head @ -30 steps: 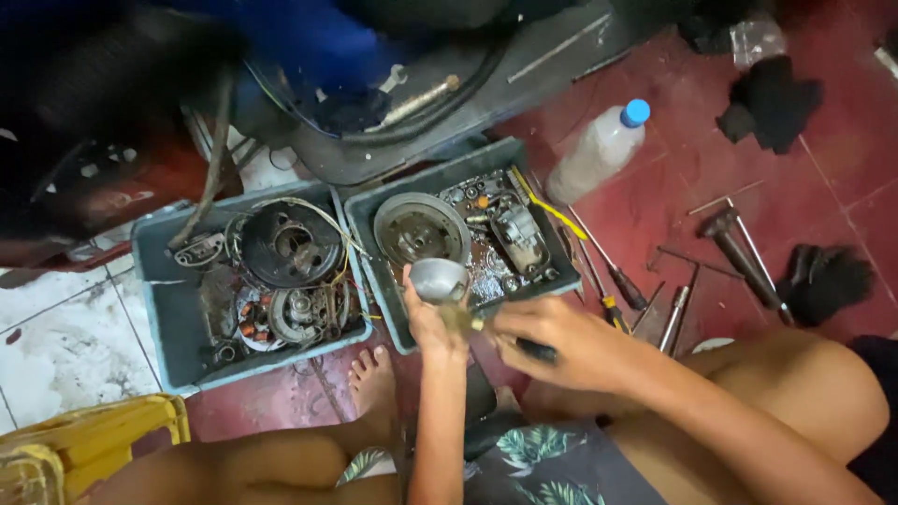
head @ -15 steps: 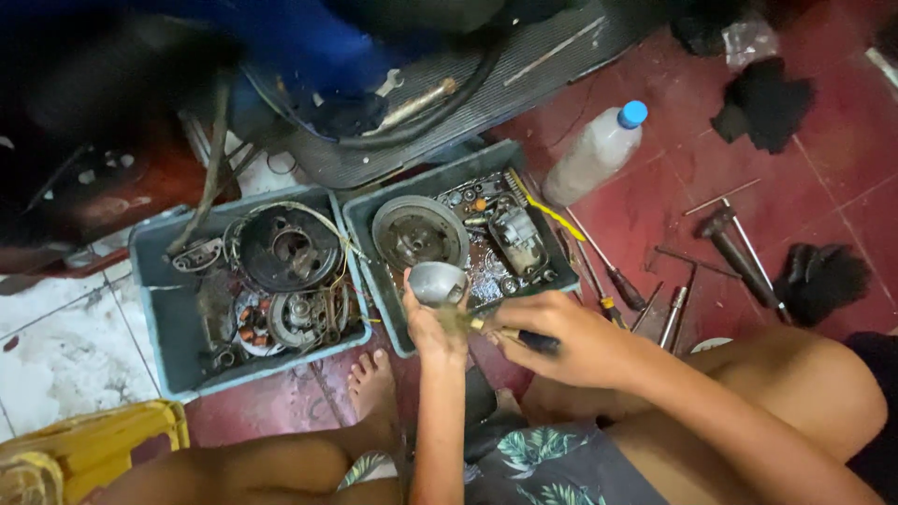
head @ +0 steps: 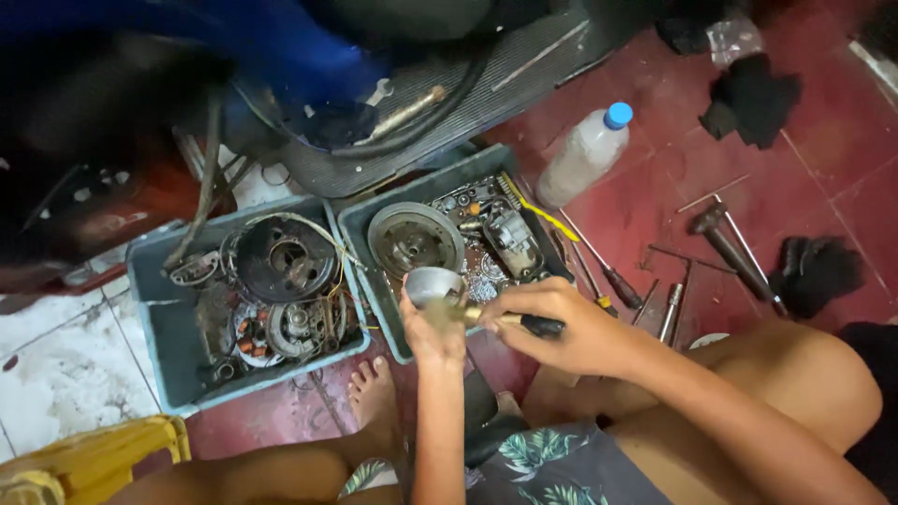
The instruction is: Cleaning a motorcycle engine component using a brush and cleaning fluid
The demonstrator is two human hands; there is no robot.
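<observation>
— Both hands have drifted a little toward the far trays since a moment ago; the brush now lies flatter, its dark handle pointing right.

— What's each hand got?

— Left hand [head: 432,329] is closed round a small metal cup [head: 433,282], held just over the near edge of the right tray [head: 359,245]. Right hand [head: 561,323] is wrapped tight on the brush [head: 510,321], bristles at the cup's base.

— How would that cup handle?

— Stiff and light, I'd judge, probably oily and slippery. Best taken around the body below the rim, as it is now.

— Anything you can't make out?

— The cup's underside is behind the fingers, and the bristle end blurs. Parts in the left tray [head: 150,323] are a tangle. A bottle [head: 582,154] lies far right.
</observation>
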